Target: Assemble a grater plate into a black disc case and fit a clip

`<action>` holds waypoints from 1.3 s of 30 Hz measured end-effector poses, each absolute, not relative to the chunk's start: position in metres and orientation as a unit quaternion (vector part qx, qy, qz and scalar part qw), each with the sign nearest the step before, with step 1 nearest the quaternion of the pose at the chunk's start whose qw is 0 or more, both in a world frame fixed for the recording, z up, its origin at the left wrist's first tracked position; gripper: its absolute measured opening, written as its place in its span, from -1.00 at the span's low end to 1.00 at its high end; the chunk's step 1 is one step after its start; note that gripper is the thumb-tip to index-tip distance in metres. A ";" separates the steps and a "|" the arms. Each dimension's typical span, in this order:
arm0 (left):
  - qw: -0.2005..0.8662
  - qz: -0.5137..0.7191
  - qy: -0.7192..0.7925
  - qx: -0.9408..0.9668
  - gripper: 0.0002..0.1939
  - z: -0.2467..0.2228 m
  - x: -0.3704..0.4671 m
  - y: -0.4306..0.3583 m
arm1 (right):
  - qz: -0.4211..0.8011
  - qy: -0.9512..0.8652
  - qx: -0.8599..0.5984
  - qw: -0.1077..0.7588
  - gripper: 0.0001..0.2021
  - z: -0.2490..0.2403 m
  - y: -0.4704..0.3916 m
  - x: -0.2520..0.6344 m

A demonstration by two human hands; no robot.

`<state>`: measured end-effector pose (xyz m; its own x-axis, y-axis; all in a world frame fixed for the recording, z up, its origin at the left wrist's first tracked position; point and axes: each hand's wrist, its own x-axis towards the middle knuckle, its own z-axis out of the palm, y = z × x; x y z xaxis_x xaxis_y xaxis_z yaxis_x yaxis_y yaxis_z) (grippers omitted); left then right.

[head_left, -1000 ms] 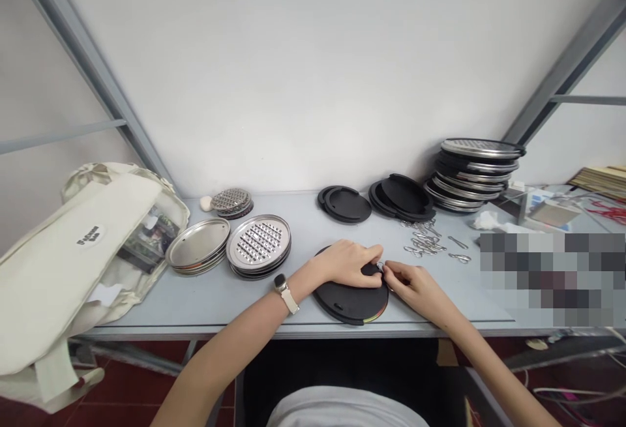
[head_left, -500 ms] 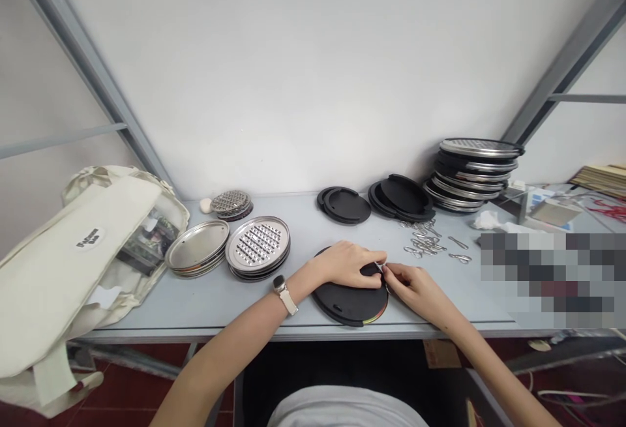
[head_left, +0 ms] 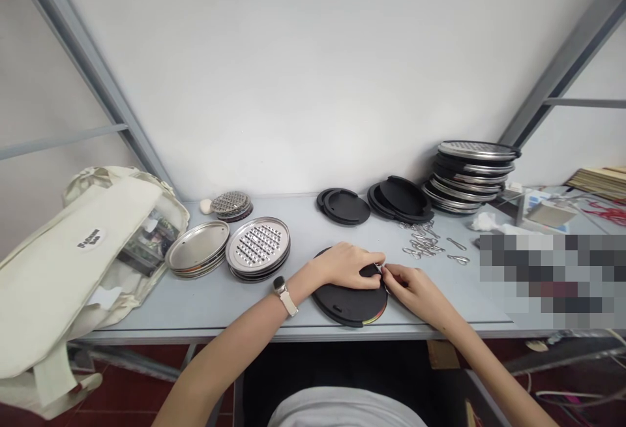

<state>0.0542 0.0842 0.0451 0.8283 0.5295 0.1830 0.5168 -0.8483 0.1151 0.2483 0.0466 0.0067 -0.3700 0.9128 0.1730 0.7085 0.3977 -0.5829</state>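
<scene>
A black round plastic holder (head_left: 349, 303) lies flat near the table's front edge, a red and yellow rim showing at its lower right. My left hand (head_left: 349, 265) rests across its top, thumb and fingers closed at its right side. At that same edge my right hand (head_left: 411, 289) pinches a small metal wire loop (head_left: 388, 289), mostly covered by the fingertips. Both hands nearly touch there. Several similar metal wire loops (head_left: 424, 246) lie loose behind my right hand.
Round metal graters (head_left: 259, 248) and plain metal discs (head_left: 197, 248) are stacked at left, beside a cream bag (head_left: 73, 244). Black round holders (head_left: 347, 206) lie at the back. A tall stack of graters in holders (head_left: 469, 179) stands at right. Small graters (head_left: 231, 204) sit back left.
Both hands stay at the holder's right edge, with only slight finger movement. The view has shifted a little.
</scene>
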 end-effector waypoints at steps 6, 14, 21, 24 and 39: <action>0.044 0.108 0.267 0.957 -0.80 0.044 0.054 0.085 | 0.201 -0.800 -0.508 0.248 -0.65 0.008 0.046 0.246; 0.063 0.117 0.275 0.952 -0.83 0.045 0.054 0.085 | 0.192 -0.803 -0.505 0.252 -0.67 0.012 0.044 0.245; 0.056 0.108 0.279 0.953 -0.82 0.045 0.055 0.085 | 0.195 -0.806 -0.497 0.254 -0.65 0.013 0.043 0.245; 0.055 0.114 0.272 0.954 -0.82 0.044 0.055 0.085 | 0.194 -0.805 -0.498 0.258 -0.64 0.012 0.043 0.246; 0.045 0.110 0.275 0.954 -0.83 0.047 0.054 0.083 | 0.186 -0.811 -0.493 0.253 -0.63 0.008 0.045 0.247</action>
<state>0.0542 0.0831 0.0466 0.8248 0.5346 0.1843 0.5148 -0.8447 0.1465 0.2470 0.0454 0.0085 -0.3859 0.8943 0.2266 0.7066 0.4445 -0.5506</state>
